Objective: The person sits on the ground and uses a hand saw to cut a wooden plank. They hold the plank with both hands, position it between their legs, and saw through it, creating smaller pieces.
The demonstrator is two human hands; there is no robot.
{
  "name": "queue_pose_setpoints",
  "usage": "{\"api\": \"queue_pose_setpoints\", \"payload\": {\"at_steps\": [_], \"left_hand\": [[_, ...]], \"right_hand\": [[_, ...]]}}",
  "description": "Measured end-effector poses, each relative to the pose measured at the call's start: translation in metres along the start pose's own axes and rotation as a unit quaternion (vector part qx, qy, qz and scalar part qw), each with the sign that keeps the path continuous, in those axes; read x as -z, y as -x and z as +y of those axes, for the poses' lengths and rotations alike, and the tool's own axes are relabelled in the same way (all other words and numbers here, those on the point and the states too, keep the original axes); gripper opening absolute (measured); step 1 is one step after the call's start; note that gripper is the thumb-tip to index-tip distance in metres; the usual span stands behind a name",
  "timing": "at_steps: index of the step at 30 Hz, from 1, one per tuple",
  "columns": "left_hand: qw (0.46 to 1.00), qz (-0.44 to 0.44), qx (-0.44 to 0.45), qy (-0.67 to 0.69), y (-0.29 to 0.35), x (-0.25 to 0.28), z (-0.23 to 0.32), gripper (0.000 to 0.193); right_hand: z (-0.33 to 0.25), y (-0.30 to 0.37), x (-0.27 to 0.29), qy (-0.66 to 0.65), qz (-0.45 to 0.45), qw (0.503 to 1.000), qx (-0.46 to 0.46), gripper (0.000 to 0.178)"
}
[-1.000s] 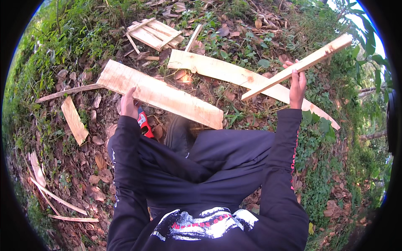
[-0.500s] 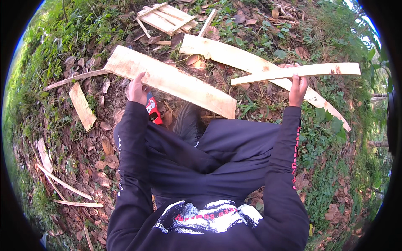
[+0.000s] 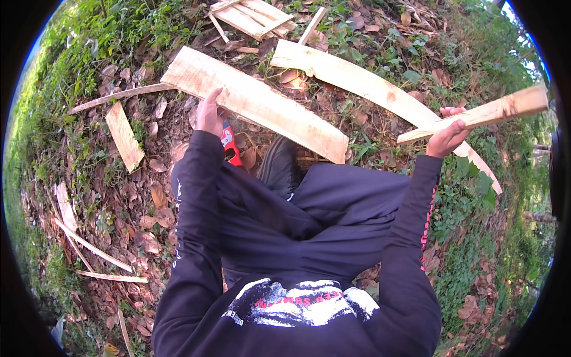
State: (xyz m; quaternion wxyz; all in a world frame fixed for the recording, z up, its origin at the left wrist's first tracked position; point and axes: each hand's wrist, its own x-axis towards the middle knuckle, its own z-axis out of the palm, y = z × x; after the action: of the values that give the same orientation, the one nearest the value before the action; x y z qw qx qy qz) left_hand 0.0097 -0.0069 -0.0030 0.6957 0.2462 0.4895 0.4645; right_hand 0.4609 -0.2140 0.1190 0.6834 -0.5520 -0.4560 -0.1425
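My left hand point(image 3: 209, 113) grips the near edge of a wide pale wooden board point(image 3: 256, 100), its thumb side showing and its other fingers hidden beneath. This board slants down to the right in front of my legs. On the right, my right hand point(image 3: 449, 134) is closed round a narrower wooden plank point(image 3: 505, 108), which points up to the right. Beneath that plank lies a long curved-looking board point(image 3: 369, 89) on the ground. A saw's red handle point(image 3: 231, 149) shows just below my left hand; part of it is hidden by my sleeve and leg.
A small slatted wooden panel point(image 3: 253, 18) lies at the far side, with a short stick point(image 3: 312, 25) beside it. To the left are a thin strip point(image 3: 122, 97), a short wood piece point(image 3: 125, 137) and several slivers point(image 3: 92, 247). Leaves and green plants cover the ground.
My right hand has moved right and turned the narrow plank, so its right end rises and more of its side shows. The left hand keeps its hold on the wide board.
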Motion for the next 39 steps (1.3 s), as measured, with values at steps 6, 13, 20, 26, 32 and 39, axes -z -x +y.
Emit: {"api": "queue_pose_setpoints", "payload": {"at_steps": [6,13,20,26,32,39], "left_hand": [[1.000,0.000,0.010,-0.005,-0.003,0.002,0.001,0.033],[1.000,0.002,0.009,-0.001,0.001,0.003,0.001,0.034],[1.000,-0.002,-0.007,-0.022,-0.002,0.002,-0.001,0.033],[0.992,-0.052,-0.034,-0.109,0.004,-0.002,0.006,0.040],[0.986,-0.087,-0.068,-0.122,0.014,-0.011,0.009,0.048],[0.989,-0.057,-0.054,-0.124,0.006,-0.005,0.005,0.043]], "right_hand": [[0.047,0.029,0.003,0.027,-0.097,0.989,-0.111,0.036],[0.046,0.029,-0.006,0.012,-0.161,0.975,-0.150,0.028],[0.045,0.024,0.005,-0.105,-0.189,0.952,-0.218,0.030],[0.043,0.024,0.004,-0.035,-0.227,0.953,-0.198,0.030],[0.039,0.021,0.004,-0.007,-0.250,0.948,-0.195,0.032],[0.045,0.022,0.010,-0.007,-0.246,0.948,-0.204,0.034]]}}
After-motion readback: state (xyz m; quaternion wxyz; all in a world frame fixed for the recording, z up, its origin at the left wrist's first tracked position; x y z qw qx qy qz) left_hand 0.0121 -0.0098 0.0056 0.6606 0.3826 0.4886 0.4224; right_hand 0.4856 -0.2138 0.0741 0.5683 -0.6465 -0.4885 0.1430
